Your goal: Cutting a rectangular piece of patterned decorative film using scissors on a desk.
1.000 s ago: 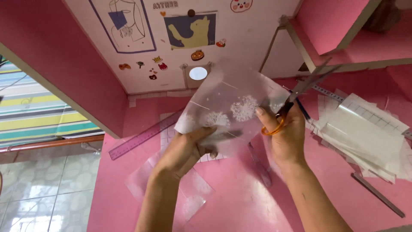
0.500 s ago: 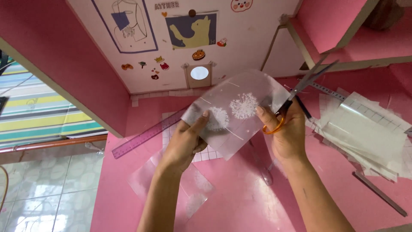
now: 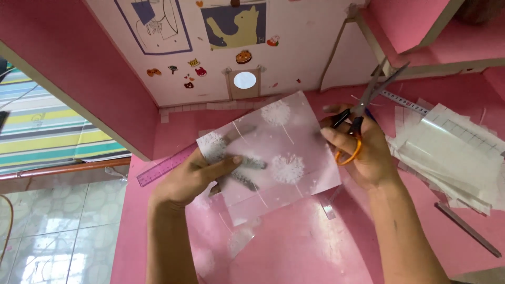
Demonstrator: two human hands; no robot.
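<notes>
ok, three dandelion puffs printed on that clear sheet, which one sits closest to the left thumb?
The puff at the sheet's left corner, just above the left hand's thumb. The other two sit further right: one mid-sheet, one near the top edge.

right side is blocked by plastic sheet pile [image 3: 452, 152]; purple ruler [image 3: 163, 167] lies left; bare pink tabletop [image 3: 315, 252] is left open below.

Glossy clear plastic sheet [image 3: 273, 152] — metal-bladed scissors [image 3: 363, 113]
</notes>
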